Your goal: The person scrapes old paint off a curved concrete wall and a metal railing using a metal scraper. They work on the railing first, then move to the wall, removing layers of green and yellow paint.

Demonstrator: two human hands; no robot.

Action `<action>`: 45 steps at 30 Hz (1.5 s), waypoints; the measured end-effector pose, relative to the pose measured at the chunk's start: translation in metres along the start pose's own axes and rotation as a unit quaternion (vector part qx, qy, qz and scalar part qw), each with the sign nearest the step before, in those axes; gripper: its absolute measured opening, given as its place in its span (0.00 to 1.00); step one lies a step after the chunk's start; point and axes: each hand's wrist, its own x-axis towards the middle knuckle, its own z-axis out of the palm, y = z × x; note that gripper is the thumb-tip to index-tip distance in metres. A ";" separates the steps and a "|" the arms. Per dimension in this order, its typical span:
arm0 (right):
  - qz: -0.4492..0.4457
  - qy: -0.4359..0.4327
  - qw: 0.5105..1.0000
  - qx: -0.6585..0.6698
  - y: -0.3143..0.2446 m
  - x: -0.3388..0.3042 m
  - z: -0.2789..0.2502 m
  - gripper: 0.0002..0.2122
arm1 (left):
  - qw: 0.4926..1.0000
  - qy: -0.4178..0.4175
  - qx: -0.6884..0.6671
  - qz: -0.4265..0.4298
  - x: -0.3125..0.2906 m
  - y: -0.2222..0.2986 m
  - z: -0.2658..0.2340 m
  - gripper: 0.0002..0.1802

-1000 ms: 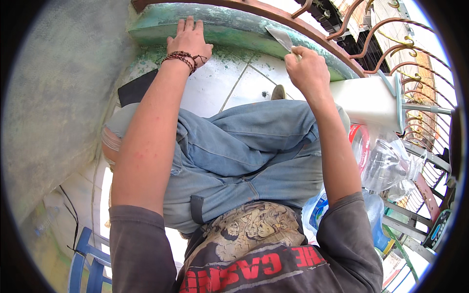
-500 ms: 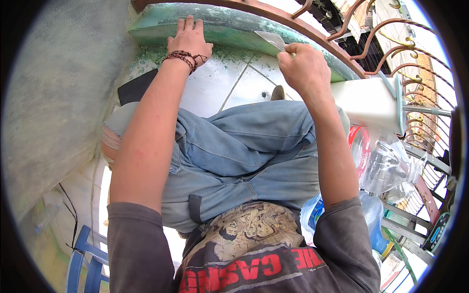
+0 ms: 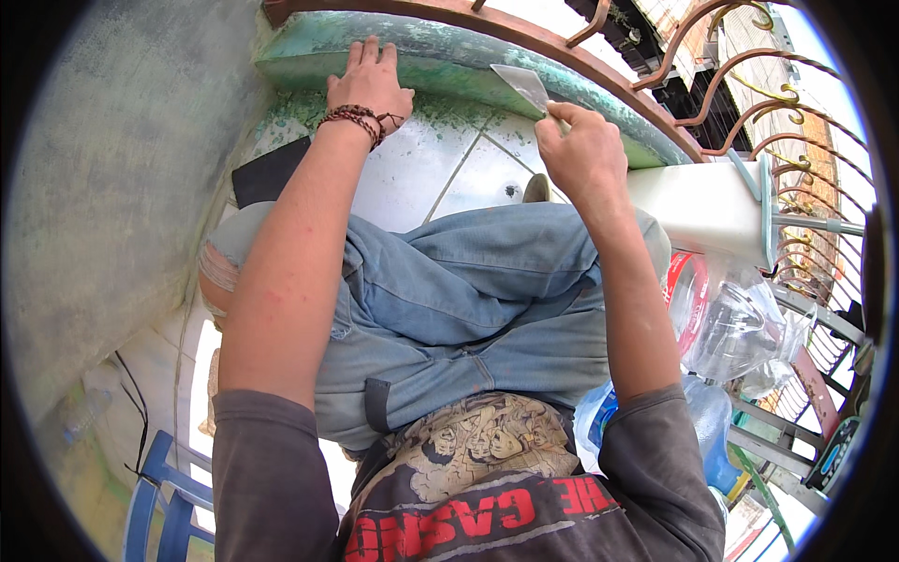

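Leftward along the green ledge [image 3: 454,79], the scraper [image 3: 523,86] has been shifted slightly since a second ago, while the left hand [image 3: 368,91] has been kept in its place. By the right hand [image 3: 585,150], the scraper's handle is gripped in curled fingers, and its pale blade is pointed up and to the left over the ledge; whether the surface is touched by the blade's edge cannot be told. Nothing is seen to be held by the left hand, which is laid on the ledge with its fingers extended and a little spread. Leftward of the blade, the ledge is partly covered by that hand; along the far side, it is bounded by a brown metal railing [image 3: 573,54], and its left end is met by a grey wall [image 3: 122,187]. Near the right forearm, space is taken up by a white bin [image 3: 698,208], with clear plastic bottles [image 3: 740,328] crowded below it. Green flakes are scattered over the white floor tiles [image 3: 403,187], and a dark flat piece [image 3: 270,173] is set beside the left forearm. At the lower left, a blue chair [image 3: 175,529] is partly seen.
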 end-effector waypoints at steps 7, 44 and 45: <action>0.004 -0.018 1.000 -0.009 0.002 0.006 0.001 0.19 | 1.000 0.012 0.002 0.000 -0.004 -0.005 0.001 0.38; -0.310 -0.063 0.933 0.171 0.113 0.097 0.008 0.09 | 0.995 0.021 0.025 -0.090 0.008 -0.005 -0.022 0.33; -0.304 -0.071 0.935 0.168 0.116 0.100 0.005 0.09 | 0.996 0.024 0.013 -0.083 0.008 -0.008 -0.021 0.33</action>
